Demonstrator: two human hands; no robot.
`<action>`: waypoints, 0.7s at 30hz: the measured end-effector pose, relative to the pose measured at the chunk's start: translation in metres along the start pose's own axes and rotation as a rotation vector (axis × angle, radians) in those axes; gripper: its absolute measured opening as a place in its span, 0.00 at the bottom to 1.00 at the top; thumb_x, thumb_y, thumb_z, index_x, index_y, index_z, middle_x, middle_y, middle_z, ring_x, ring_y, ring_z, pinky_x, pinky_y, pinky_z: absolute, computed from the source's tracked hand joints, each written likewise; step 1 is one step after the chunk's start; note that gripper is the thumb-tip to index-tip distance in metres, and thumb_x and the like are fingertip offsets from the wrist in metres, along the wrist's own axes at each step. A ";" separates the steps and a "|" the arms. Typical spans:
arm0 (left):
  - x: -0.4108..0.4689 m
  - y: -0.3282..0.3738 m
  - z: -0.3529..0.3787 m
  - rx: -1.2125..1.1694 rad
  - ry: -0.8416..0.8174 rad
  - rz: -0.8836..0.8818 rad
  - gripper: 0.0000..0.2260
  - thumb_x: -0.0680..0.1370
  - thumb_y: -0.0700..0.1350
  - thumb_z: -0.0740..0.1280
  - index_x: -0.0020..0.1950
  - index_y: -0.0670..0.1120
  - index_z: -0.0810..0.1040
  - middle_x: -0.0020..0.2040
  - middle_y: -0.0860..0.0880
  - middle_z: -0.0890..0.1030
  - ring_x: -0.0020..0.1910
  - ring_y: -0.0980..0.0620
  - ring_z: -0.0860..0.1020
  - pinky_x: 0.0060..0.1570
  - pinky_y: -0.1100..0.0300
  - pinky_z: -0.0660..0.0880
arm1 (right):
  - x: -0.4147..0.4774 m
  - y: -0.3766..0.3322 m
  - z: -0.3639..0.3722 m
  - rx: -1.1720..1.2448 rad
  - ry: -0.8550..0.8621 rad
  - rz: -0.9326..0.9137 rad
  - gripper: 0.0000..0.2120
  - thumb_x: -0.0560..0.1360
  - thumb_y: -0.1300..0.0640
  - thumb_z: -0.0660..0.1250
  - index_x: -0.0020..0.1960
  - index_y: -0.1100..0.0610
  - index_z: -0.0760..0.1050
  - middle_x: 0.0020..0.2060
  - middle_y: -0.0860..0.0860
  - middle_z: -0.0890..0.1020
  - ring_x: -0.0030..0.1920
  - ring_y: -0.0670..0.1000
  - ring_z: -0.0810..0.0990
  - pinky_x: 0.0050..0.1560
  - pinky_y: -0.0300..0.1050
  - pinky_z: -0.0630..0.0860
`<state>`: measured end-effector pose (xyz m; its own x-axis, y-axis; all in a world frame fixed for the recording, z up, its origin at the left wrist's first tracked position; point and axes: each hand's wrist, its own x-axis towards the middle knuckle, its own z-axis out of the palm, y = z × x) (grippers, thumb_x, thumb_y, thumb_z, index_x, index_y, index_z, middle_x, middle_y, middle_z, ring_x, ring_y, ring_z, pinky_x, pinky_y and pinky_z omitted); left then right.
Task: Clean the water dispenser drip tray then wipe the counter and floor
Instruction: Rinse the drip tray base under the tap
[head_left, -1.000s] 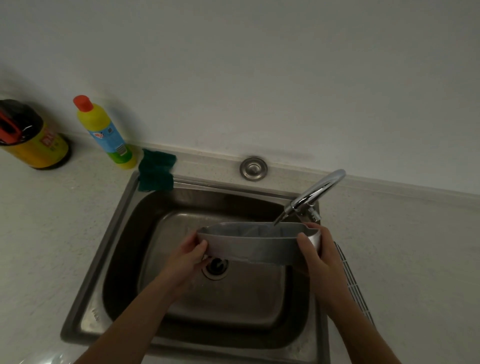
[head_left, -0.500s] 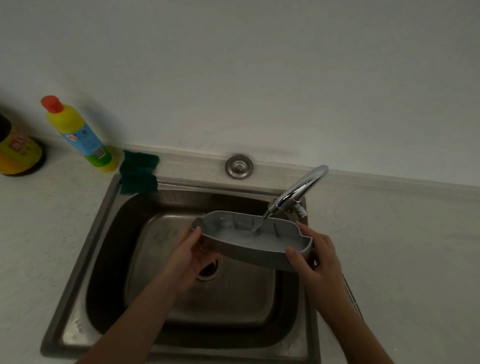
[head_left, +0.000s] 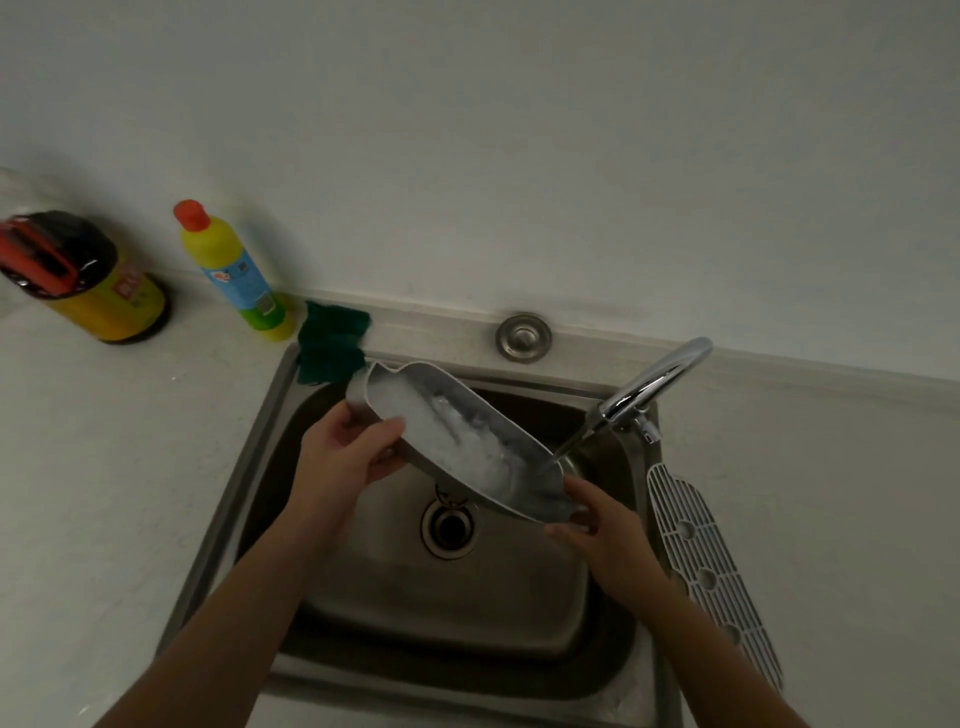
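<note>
We've got the tray over the sink, tilted, its far-left end high and its near-right end low. Our left hand grips the high end, thumb over the rim. Our right hand holds the low end from beneath, fingers curled round it. Water from the tap strikes the tray's low end, and white froth lies inside it. The drain sits below. A grille lies on the counter right of the sink; a sponge, bottle and can stand back left.
</note>
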<state>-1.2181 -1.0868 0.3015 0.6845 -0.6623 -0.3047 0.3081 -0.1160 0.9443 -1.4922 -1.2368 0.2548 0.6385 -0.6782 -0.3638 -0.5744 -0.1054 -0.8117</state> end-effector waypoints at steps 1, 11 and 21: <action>-0.003 0.003 0.003 0.048 0.008 0.051 0.07 0.78 0.42 0.74 0.54 0.52 0.84 0.54 0.46 0.87 0.55 0.45 0.86 0.53 0.50 0.84 | 0.004 0.000 0.003 -0.004 0.005 0.002 0.27 0.76 0.59 0.75 0.63 0.32 0.72 0.58 0.39 0.83 0.57 0.38 0.83 0.61 0.46 0.82; -0.019 0.017 0.018 0.502 -0.161 0.533 0.25 0.71 0.47 0.80 0.64 0.43 0.79 0.58 0.51 0.85 0.58 0.55 0.84 0.56 0.58 0.82 | 0.007 0.009 -0.006 -0.159 0.030 0.130 0.24 0.78 0.57 0.73 0.73 0.52 0.73 0.65 0.53 0.80 0.58 0.48 0.81 0.58 0.43 0.79; -0.038 0.013 0.011 0.845 -0.288 0.679 0.33 0.72 0.58 0.75 0.75 0.54 0.71 0.64 0.67 0.77 0.64 0.67 0.78 0.62 0.68 0.76 | -0.007 0.007 -0.020 -0.317 0.029 0.078 0.19 0.78 0.54 0.71 0.69 0.51 0.76 0.61 0.50 0.79 0.55 0.47 0.81 0.61 0.48 0.80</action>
<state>-1.2468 -1.0714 0.3266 0.3285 -0.9129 0.2424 -0.6930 -0.0586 0.7185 -1.5109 -1.2471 0.2611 0.5745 -0.7128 -0.4024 -0.7544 -0.2704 -0.5981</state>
